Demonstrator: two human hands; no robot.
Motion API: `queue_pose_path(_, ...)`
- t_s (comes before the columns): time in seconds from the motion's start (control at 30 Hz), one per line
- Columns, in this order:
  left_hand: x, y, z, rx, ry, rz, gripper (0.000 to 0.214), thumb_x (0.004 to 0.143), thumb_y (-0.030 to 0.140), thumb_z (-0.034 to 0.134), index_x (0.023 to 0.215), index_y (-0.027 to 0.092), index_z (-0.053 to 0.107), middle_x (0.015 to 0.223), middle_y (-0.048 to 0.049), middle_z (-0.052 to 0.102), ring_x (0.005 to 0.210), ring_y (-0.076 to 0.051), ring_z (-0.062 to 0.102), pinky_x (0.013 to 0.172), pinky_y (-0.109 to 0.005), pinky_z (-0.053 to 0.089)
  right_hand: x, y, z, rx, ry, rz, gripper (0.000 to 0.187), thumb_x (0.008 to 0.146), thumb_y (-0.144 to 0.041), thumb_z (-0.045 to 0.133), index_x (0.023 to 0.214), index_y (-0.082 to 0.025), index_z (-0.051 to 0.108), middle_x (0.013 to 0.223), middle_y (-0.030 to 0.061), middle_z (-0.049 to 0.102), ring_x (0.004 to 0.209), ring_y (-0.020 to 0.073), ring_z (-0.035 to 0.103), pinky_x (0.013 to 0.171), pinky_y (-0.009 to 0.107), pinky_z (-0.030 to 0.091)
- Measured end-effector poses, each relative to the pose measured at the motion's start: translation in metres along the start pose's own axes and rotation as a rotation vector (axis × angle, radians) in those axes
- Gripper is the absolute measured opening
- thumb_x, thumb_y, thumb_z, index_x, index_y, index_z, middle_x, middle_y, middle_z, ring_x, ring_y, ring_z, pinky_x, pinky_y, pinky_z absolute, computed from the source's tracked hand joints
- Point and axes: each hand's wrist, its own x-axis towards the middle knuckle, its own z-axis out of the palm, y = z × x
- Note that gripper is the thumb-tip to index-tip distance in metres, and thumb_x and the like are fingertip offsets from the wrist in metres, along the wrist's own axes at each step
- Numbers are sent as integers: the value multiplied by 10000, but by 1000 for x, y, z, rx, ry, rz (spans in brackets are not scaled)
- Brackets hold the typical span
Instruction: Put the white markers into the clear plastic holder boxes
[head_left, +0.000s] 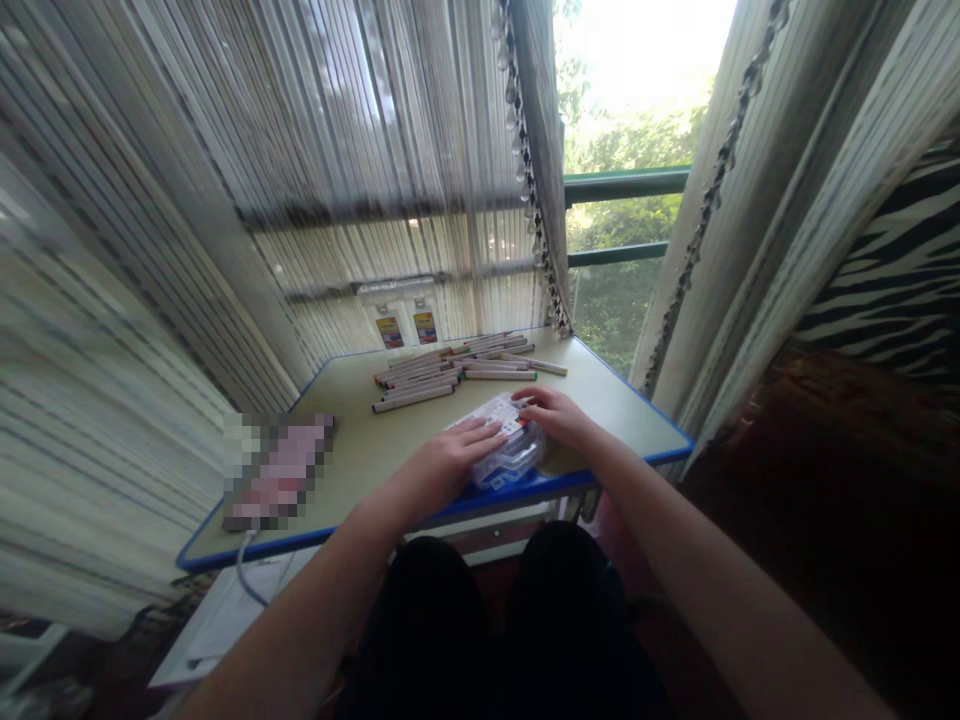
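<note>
A clear plastic case with a white printed label on its lid lies near the front edge of the table. My left hand rests on the left part of the lid, fingers stretched out flat. At the right end, my right hand touches the case with fingers apart and slightly bent. The right thumb is hard to make out. Just beyond the case lies a loose pile of markers with white barrels and coloured ends.
The pale table has a blue rim. A pixelated phone-like object with a cable lies at left. Another clear case stands at the back edge. Curtains hang behind. My knees are under the front edge.
</note>
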Motion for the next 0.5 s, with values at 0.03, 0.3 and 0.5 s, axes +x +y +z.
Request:
queue_pose_path(0.03, 0, 1, -3, -24, -16, -2, 637, 824, 62, 504, 1435, 238, 526, 1486, -95, 517, 1414, -259, 442, 1188, -497, 351, 0, 0, 0, -6, 1, -1, 247, 732, -150, 632, 955, -188, 731, 951, 45, 722, 866, 179, 669, 819, 302, 523)
queue_pose_path(0.3, 0, 10, -24, -243, -193, -138, 618, 832, 328, 643, 1434, 248, 528, 1555, -80, 414, 1487, -316, 299, 1229, -552, 184, 0, -3, -1, -95, -19, -13, 300, 723, -108, 635, 1001, -174, 729, 1014, 57, 695, 861, 162, 644, 807, 278, 519)
queue_pose_path(0.5, 1, 15, -17, -224, -137, -193, 482, 914, 383, 551, 1363, 217, 603, 1525, -98, 454, 1470, -285, 344, 1228, -516, 211, -1, -7, -2, -112, -25, -3, 297, 732, -87, 629, 997, -174, 729, 1032, 63, 682, 864, 163, 637, 813, 279, 517)
